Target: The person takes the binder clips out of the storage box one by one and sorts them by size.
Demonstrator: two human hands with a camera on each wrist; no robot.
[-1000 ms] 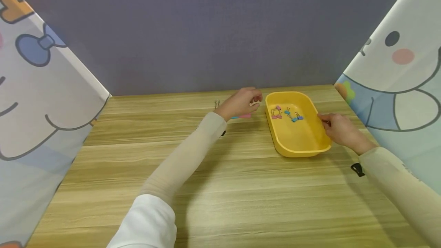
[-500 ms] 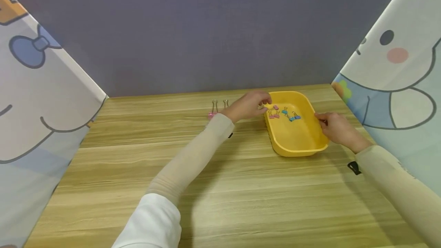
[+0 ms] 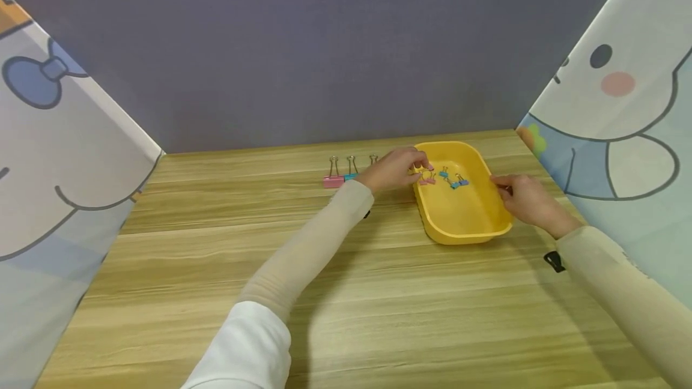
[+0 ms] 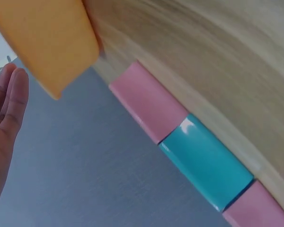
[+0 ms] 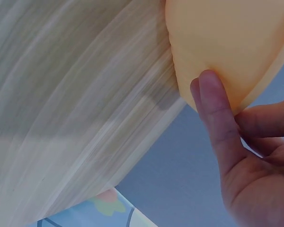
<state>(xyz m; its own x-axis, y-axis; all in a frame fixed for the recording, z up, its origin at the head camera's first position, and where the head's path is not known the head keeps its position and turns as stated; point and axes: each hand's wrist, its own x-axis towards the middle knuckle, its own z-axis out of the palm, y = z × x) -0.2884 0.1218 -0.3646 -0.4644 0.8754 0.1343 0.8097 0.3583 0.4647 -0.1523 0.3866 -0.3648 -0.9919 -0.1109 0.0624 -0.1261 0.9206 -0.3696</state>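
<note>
Moved since the earlier frames: left grip [image 3: 397,168], shifted rightward from beside the yellow tray [image 3: 459,221] to over its left rim. Small pink binder clips [image 3: 430,181], three: inside the tray, far-left part, just under the left grip; farthest one right by the fingertips, contact not clear. Left grip, one: narrow gap between thumb and fingers, nothing seen held. Small blue binder clips [image 3: 455,185], three, one more violet: inside the tray, just right of the pink ones. Yellow tray, one: on the tabletop [image 3: 162,293]. Right grip [image 3: 532,203], one: pinching the tray's right side at the rim, thumb on the outer wall. Large pink binder clips [image 4: 149,101], two, and large blue binder clip [image 4: 206,161], one: in a row left of the tray, blue in the middle; in the head view the left grip hides the right-hand pink body. Pale sleeves [image 3: 319,251], two. Grey back panel [image 3: 303,53], one. Cartoon-printed side panels [image 3: 643,131], two
</note>
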